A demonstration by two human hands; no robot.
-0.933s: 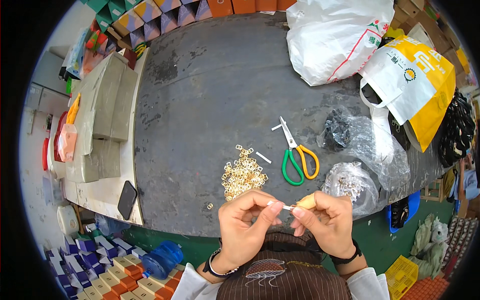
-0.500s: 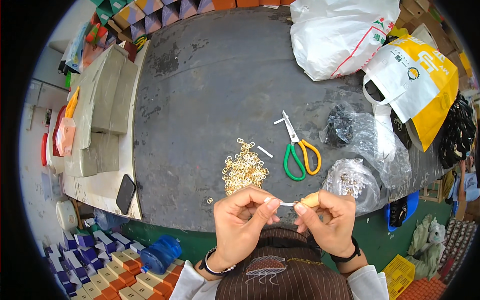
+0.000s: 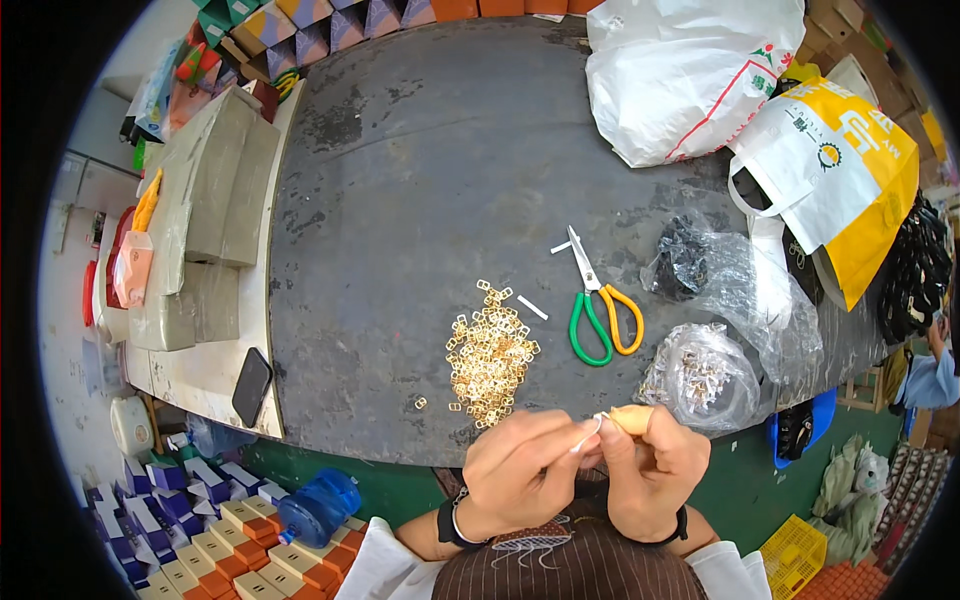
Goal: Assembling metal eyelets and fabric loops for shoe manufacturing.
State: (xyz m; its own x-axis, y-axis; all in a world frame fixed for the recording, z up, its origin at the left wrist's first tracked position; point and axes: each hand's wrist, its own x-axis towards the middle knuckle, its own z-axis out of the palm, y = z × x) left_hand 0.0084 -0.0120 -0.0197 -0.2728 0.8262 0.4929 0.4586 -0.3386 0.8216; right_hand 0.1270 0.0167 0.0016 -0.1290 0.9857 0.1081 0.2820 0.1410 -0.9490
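Note:
My left hand [image 3: 522, 472] and my right hand [image 3: 652, 475] meet at the table's near edge, fingertips almost touching. Both pinch a thin white strip [image 3: 598, 422], which is bent between them. A yellowish covering [image 3: 632, 418] wraps a finger of my right hand. Whether a small buckle sits on the strip is hidden by the fingers. Just beyond my left hand lies a pile of small gold buckles [image 3: 490, 360], with a loose buckle [image 3: 420, 403] to its left. Scissors [image 3: 592, 285] with one green and one yellow handle lie farther off, blades partly spread, near two short white strips [image 3: 533, 307].
Right of the scissors are a clear bag of small metal parts [image 3: 712, 375] and a crumpled plastic bag [image 3: 745, 285]. A white sack [image 3: 680, 90] and a yellow-white bag [image 3: 835, 180] stand far right. At left are a phone [image 3: 252, 387] and wrapped blocks [image 3: 205, 220].
My left hand has moved right and turned over toward my right hand, closing the gap between them. The strip, straight between them before, is now bent. The view has shifted slightly.

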